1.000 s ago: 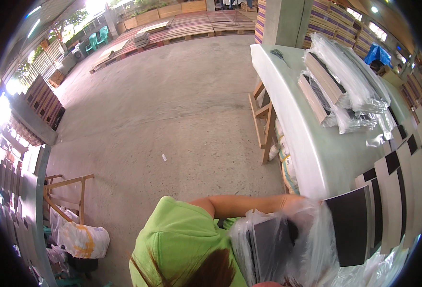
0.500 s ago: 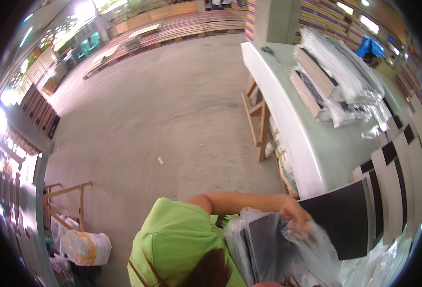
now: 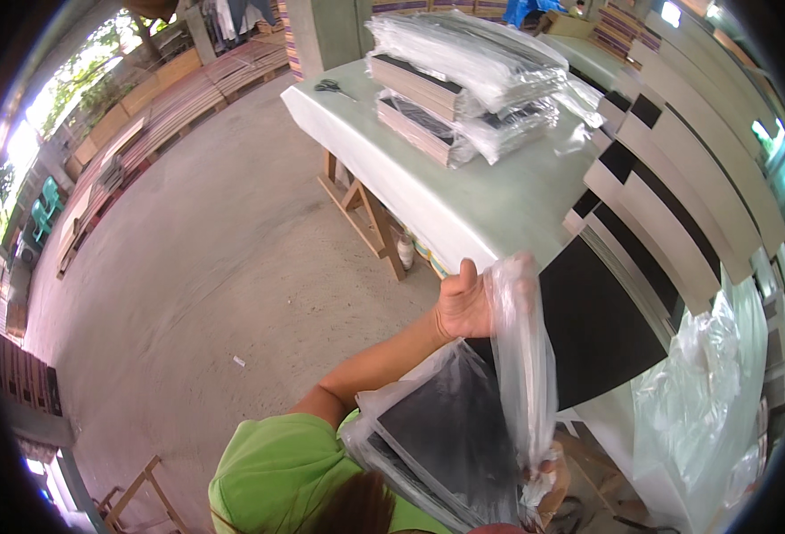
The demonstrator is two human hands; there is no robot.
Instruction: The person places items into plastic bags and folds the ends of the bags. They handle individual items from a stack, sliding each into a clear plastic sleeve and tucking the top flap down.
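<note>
Against my green-sleeved body leans a clear plastic bag (image 3: 521, 374) with a stack of dark flat panels (image 3: 441, 427) inside. My left hand (image 3: 481, 301) is raised at the bag's upper end, thumb up; film wraps over its fingers, which hold that edge. From there the film runs down in a bunched strip to my right hand (image 3: 545, 485), closed on its lower end and partly hidden by plastic. Just beyond the left hand lies a large black sheet (image 3: 597, 325), below rows of overlapping grey and black panels (image 3: 677, 200).
A pale-covered table (image 3: 446, 200) carries bagged panel stacks (image 3: 463, 71) and scissors (image 3: 330, 87). Clear plastic sheeting (image 3: 699, 383) hangs at the right. A wooden trestle (image 3: 366, 222) stands under the table. Pallets (image 3: 178, 107) lie along the far left, and a wooden frame (image 3: 138, 498) stands at lower left.
My left hand has risen, pulling the film into an upright strip. My right hand has come into sight at its lower end. The view has swung right, toward the table and panels.
</note>
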